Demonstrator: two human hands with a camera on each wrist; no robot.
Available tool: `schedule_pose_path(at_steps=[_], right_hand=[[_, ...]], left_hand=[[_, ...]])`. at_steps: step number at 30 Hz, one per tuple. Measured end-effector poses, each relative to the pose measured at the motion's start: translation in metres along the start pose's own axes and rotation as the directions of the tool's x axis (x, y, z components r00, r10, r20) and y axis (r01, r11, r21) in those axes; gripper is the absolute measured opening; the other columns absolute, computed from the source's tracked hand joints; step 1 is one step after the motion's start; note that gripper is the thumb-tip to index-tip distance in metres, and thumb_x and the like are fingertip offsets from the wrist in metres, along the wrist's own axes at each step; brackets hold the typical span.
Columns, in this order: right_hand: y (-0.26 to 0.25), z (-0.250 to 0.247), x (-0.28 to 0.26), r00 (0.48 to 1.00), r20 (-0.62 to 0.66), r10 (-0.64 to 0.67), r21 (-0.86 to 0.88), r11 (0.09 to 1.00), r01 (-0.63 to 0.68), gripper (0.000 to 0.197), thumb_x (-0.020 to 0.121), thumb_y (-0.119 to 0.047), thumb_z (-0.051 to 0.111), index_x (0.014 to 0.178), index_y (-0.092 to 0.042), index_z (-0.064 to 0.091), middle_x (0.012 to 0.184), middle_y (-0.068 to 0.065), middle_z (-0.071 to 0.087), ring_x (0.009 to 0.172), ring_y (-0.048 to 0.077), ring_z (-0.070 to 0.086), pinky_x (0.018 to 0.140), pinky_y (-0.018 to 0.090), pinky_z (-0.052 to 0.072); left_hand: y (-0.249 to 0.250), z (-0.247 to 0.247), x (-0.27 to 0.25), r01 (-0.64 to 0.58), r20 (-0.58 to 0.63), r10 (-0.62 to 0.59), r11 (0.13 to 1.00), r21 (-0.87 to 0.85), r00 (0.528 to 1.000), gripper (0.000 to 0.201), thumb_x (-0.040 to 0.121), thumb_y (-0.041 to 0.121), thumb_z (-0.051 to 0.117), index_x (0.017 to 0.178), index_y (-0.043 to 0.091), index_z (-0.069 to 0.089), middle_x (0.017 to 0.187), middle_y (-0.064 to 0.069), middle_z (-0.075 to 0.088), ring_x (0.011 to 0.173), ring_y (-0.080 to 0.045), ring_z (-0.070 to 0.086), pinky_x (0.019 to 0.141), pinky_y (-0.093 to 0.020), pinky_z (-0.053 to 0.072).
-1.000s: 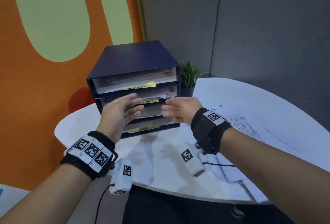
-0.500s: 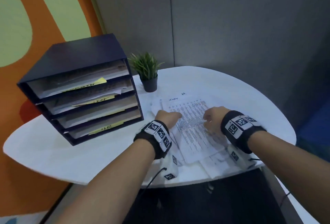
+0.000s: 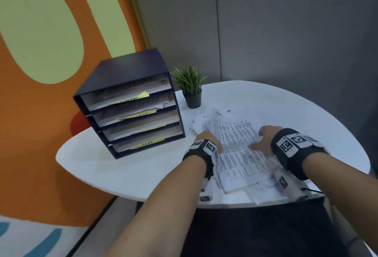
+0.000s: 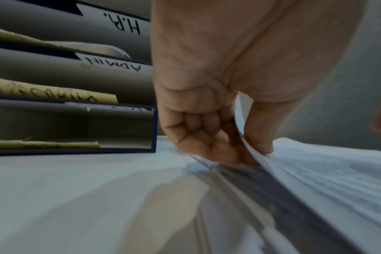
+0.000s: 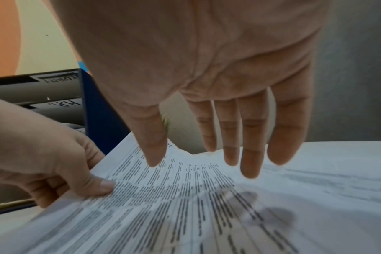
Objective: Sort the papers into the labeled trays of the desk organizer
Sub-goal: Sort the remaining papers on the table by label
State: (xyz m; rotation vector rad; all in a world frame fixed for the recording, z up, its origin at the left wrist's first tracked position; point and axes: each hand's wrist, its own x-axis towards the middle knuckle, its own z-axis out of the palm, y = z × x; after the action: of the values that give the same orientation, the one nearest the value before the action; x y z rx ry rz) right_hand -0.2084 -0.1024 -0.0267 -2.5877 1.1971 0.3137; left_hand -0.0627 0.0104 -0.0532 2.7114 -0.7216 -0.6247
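On the white tabletop, head view: desk organizer left of the papers. Left wrist: left hand fingers pinch the top sheet; labels read "H.R.", "ADMIN". Right wrist: right hand fingers spread wide above the print.

The desk organizer had 4 trays, and 3 yellow labels were plainly visible. 1 potted plant stood on 1 table. 2 hands appeared; the loose papers couldn't be counted.
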Motion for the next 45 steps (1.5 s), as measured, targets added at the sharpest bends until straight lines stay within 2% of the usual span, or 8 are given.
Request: schedule_pose_path(at_steps=[6,9,13,18,29,35,41,45], right_hand=[[-0.004,-0.008,-0.001,0.989,-0.149,0.019,0.163,0.987,0.006,0.086,0.082,-0.056,0.061,0.146,-0.012,0.025,0.133,0.013,0.054,0.108,0.029,0.060,0.089,0.037,0.051],[-0.007,-0.012,0.002,0.983,-0.181,0.044,0.331,0.944,0.018,0.094,0.082,-0.055,0.062,0.149,-0.010,0.015,0.141,0.017,0.046,0.118,0.034,0.055,0.095,0.041,0.047],[-0.018,-0.011,0.005,0.991,-0.131,-0.016,0.644,0.759,0.097,0.068,0.082,-0.044,0.069,0.138,-0.011,0.046,0.125,0.012,0.059,0.103,0.030,0.059,0.089,0.037,0.049],[-0.035,-0.010,-0.003,0.976,-0.203,-0.076,0.794,0.571,0.209,0.038,0.091,-0.018,0.063,0.127,-0.006,0.056,0.107,0.004,0.057,0.090,0.023,0.053,0.080,0.029,0.041],[-0.056,0.012,-0.008,0.996,-0.060,-0.070,0.805,0.586,0.090,0.035,0.088,-0.035,0.064,0.116,-0.014,0.063,0.106,0.004,0.068,0.090,0.025,0.065,0.073,0.029,0.048],[-0.060,0.021,-0.020,0.992,0.088,-0.088,0.815,0.579,-0.021,0.012,0.095,-0.018,0.057,0.099,-0.006,0.057,0.076,0.004,0.060,0.060,0.019,0.056,0.053,0.025,0.044],[-0.080,0.025,-0.028,0.982,0.107,-0.157,0.835,0.551,-0.003,0.031,0.088,-0.019,0.065,0.118,-0.014,0.063,0.104,0.019,0.071,0.100,0.044,0.065,0.089,0.057,0.050],[-0.112,0.024,-0.032,0.970,0.084,-0.226,0.841,0.538,0.053,0.019,0.095,-0.012,0.055,0.111,-0.013,0.065,0.100,0.011,0.074,0.095,0.033,0.070,0.089,0.051,0.053]], left_hand=[[-0.021,-0.038,-0.006,-0.098,0.004,0.099,0.994,-0.050,0.995,0.028,0.096,0.019,0.056,0.072,0.012,0.043,0.074,-0.001,0.049,0.066,-0.018,0.052,0.060,-0.026,0.046],[-0.049,-0.054,-0.012,-0.095,0.024,0.103,0.972,-0.216,0.994,0.018,0.094,0.024,0.063,0.096,0.008,0.055,0.093,-0.007,0.062,0.084,-0.027,0.063,0.075,-0.032,0.055],[-0.084,-0.062,-0.020,-0.027,0.142,0.080,0.941,-0.338,0.987,0.044,0.090,0.044,0.065,0.117,0.008,0.065,0.111,-0.009,0.074,0.102,-0.028,0.071,0.095,-0.046,0.056],[-0.116,-0.062,-0.040,-0.023,0.142,0.120,0.838,-0.546,0.983,0.032,0.097,0.037,0.060,0.121,0.016,0.064,0.118,-0.009,0.072,0.098,-0.019,0.070,0.082,-0.033,0.060],[-0.145,-0.066,-0.048,0.100,0.206,0.070,0.698,-0.709,0.976,0.028,0.104,0.018,0.047,0.126,0.009,0.060,0.120,-0.012,0.071,0.107,-0.028,0.070,0.089,-0.040,0.058],[-0.158,-0.068,-0.051,0.273,0.327,-0.017,0.597,-0.755,0.945,0.033,0.099,0.002,0.049,0.131,0.001,0.053,0.125,-0.015,0.067,0.105,-0.028,0.071,0.072,-0.035,0.063],[-0.187,-0.086,-0.072,0.278,0.345,0.013,0.564,-0.778,0.938,0.029,0.103,0.005,0.039,0.127,0.006,0.056,0.118,-0.013,0.072,0.099,-0.024,0.072,0.083,-0.040,0.060],[-0.206,-0.098,-0.071,0.258,0.270,-0.051,0.509,-0.821,0.962,0.026,0.104,0.010,0.038,0.119,0.007,0.059,0.105,-0.012,0.075,0.092,-0.027,0.074,0.082,-0.047,0.060]])
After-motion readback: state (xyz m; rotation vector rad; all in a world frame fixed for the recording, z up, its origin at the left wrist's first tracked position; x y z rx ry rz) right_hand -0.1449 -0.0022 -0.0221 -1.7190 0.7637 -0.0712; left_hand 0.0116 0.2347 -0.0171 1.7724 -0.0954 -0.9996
